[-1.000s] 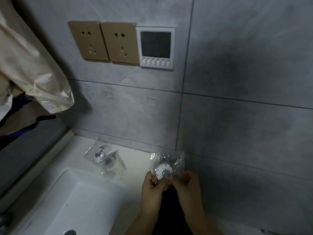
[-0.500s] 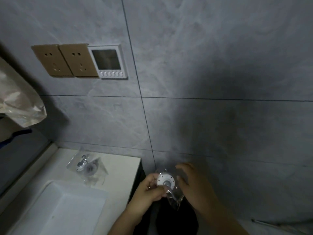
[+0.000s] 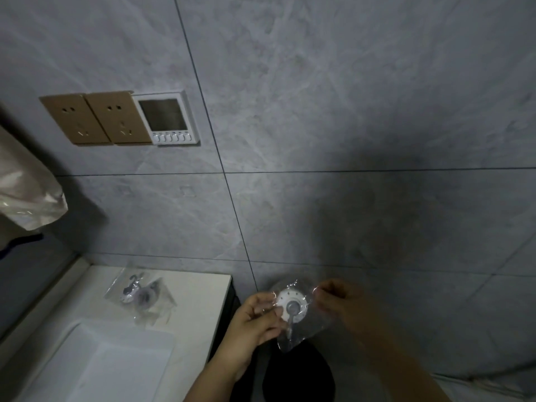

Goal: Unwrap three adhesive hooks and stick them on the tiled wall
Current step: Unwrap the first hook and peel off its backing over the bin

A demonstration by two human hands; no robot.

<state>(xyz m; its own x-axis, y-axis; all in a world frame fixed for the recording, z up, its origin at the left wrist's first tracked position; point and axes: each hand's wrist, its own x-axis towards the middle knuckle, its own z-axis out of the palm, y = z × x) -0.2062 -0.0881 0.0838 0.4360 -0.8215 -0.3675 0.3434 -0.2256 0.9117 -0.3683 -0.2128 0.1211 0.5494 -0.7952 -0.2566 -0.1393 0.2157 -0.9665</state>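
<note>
A white round adhesive hook [image 3: 292,305] with a metal knob sits inside a clear plastic wrapper [image 3: 301,329], held in front of the grey tiled wall [image 3: 333,111]. My left hand [image 3: 255,320] pinches the wrapper's left side, thumb near the hook. My right hand [image 3: 342,303] pinches the wrapper's upper right corner. Two more wrapped hooks [image 3: 139,294] lie in clear bags on the white counter [image 3: 203,288] to the left.
A white sink basin [image 3: 95,364] is set in the counter at the lower left. Two gold sockets [image 3: 95,118] and a white control panel [image 3: 168,120] are on the wall. A crumpled bag [image 3: 29,195] hangs at the left edge.
The view has shifted right and up the wall. My right hand has moved from beside the wrapper to pinching its upper right corner; the wrapper is now spread between both hands.
</note>
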